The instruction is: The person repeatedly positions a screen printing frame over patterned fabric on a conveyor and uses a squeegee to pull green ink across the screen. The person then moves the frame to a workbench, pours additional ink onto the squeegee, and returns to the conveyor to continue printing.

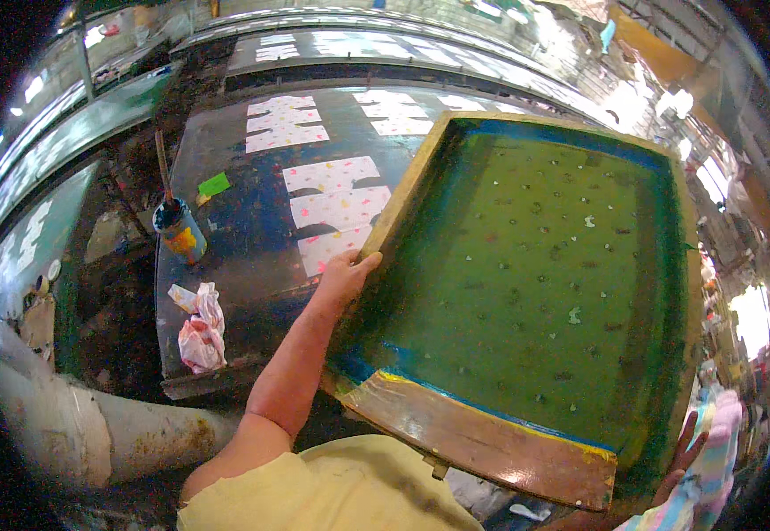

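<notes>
Holds the green screen (526, 283) tilted, with the left hand (348, 270) clamped around its left rail. Cannot tell from the partly hidden right hand (687, 450), at the screen's lower right corner beside a striped cloth (717, 442), whether clamped or merely pressing. Probably supported from both sides to balance so broad a frame; carries a wooden board (482, 435) across its near end, perhaps to leave the mesh uncovered. Overlaps the desk (248, 252), blocking sight of the surface behind. Left of the screen, includes a patterned white piece (340, 199) partly covered by the rail; farther left, a paint-smeared pot (181, 237), a green slip (214, 184) and a crumpled rag (202, 336).
</notes>
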{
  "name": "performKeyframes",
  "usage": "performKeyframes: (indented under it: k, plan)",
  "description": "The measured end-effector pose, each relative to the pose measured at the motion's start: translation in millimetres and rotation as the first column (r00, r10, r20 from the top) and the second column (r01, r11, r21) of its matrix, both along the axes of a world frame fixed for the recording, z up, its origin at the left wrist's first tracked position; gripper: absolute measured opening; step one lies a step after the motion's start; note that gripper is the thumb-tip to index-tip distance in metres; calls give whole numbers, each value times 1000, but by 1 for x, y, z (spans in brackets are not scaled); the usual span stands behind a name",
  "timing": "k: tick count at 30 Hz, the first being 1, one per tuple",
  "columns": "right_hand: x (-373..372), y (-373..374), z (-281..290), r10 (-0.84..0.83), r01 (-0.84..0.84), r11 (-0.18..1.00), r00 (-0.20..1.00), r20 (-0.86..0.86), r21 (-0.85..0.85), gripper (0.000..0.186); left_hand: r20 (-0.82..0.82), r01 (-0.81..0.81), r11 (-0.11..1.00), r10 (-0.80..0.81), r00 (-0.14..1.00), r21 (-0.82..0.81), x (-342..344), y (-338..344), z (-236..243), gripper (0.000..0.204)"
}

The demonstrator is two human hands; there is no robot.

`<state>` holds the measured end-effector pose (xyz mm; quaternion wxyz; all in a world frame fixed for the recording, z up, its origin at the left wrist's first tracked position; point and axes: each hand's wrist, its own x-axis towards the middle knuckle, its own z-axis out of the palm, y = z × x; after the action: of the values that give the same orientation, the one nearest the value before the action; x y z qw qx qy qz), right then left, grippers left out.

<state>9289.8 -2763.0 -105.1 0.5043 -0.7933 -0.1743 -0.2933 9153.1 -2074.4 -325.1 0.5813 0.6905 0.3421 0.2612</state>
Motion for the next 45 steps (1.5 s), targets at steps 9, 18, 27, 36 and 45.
performKeyframes:
  k: [9,18,27,36,45]
  plan:
    - [250,175,-30,540,-539,840,842,-2,60,88,-38,-176,984,177,983,14,-2,72,-8,46]
    - [332,397,-143,969,-844,245,198,-148,477,92,-231,-517,840,542,808,161,-77,133,18,45]
    - [331,552,-205,917,-808,238,3,-399,539,80,-322,-577,659,746,583,482,-142,195,-21,56]
    - [302,586,-249,884,-739,310,-7,-467,598,68,-368,-649,677,735,570,348,-151,158,-24,46]
    - [309,573,-265,860,-761,386,93,-501,522,73,-260,-673,704,710,655,227,-157,141,-57,44]
